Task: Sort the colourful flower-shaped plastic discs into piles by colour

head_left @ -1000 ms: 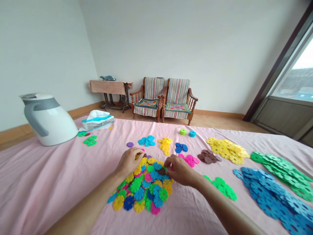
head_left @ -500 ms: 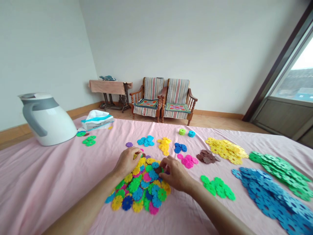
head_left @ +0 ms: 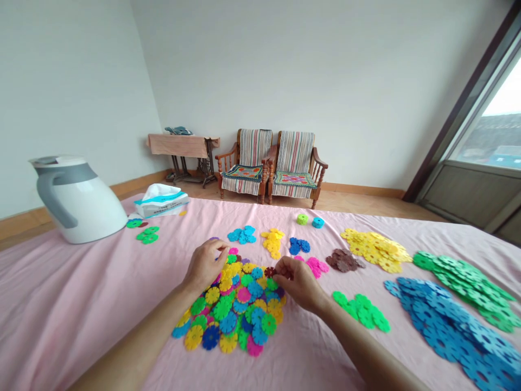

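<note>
A mixed heap of coloured snowflake discs (head_left: 234, 307) lies on the pink cloth (head_left: 81, 304) in front of me. My right hand (head_left: 297, 282) pinches a small dark brown disc (head_left: 269, 271) at the heap's far right edge. My left hand (head_left: 205, 262) rests curled at the heap's far left edge, fingertips pinched near a purple piece. What it holds is hidden.
Sorted piles lie beyond: light blue (head_left: 243, 234), yellow (head_left: 273, 241), dark blue (head_left: 300, 245), pink (head_left: 316, 265), brown (head_left: 343, 260), large yellow (head_left: 376, 250), green (head_left: 362, 311), big blue (head_left: 448, 326), big green (head_left: 468, 279). A white kettle (head_left: 77, 198) and tissue pack (head_left: 161, 199) stand left.
My right hand has lifted a dark brown disc out of the heap. My left hand has shifted slightly up and left along the heap's far edge.
</note>
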`<state>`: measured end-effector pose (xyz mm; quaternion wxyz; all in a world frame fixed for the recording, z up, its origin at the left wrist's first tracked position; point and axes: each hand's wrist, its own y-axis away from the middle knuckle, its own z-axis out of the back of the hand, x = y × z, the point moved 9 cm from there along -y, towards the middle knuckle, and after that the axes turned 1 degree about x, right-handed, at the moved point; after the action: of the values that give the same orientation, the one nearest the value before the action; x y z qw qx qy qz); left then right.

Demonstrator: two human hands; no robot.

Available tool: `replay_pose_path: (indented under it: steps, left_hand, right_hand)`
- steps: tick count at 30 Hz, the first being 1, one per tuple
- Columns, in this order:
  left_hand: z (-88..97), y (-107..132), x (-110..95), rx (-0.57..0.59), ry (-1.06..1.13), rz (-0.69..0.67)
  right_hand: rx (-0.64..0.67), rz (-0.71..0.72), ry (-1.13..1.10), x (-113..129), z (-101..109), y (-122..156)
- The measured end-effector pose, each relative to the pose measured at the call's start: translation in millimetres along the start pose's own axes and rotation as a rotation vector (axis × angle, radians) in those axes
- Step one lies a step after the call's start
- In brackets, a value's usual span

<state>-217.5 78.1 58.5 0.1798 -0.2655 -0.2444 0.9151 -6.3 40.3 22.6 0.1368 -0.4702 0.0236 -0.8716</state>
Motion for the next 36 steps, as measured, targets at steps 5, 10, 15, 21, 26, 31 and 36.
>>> replay_pose_path:
  steps: [5,10,15,21,26,31,36]
  left_hand:
    - [-2.5,0.6,-1.5,0.024,0.008,0.007]
    - [-3.3,0.6,-0.7,0.034,0.015,0.016]
    - [-2.7,-0.3,-3.1,0.028,0.003,0.013]
    - [-3.5,-0.5,-4.8,0.033,0.008,0.013]
    - [-4.5,0.0,-6.0,0.039,0.022,0.015]
    - [-5.5,0.2,-7.0,0.052,0.024,0.010]
    - [-4.0,-0.1,-7.5,0.050,0.029,0.013]
  right_hand:
    - [0.029,-0.013,-0.036,-7.3,-4.2,1.2]
    - [0.089,0.032,-0.009,-4.3,-2.7,1.4]
    - [0.085,0.038,0.128,-2.4,30.4,0.0]
    - [0.484,-0.004,0.269,-7.7,52.8,26.6]
    - [0.493,-0.062,0.344,-16.3,62.6,30.9]
    - [0.200,0.050,0.329,0.4,41.9,11.2]
    - [0.093,0.196,0.252,26.7,0.8,15.8]
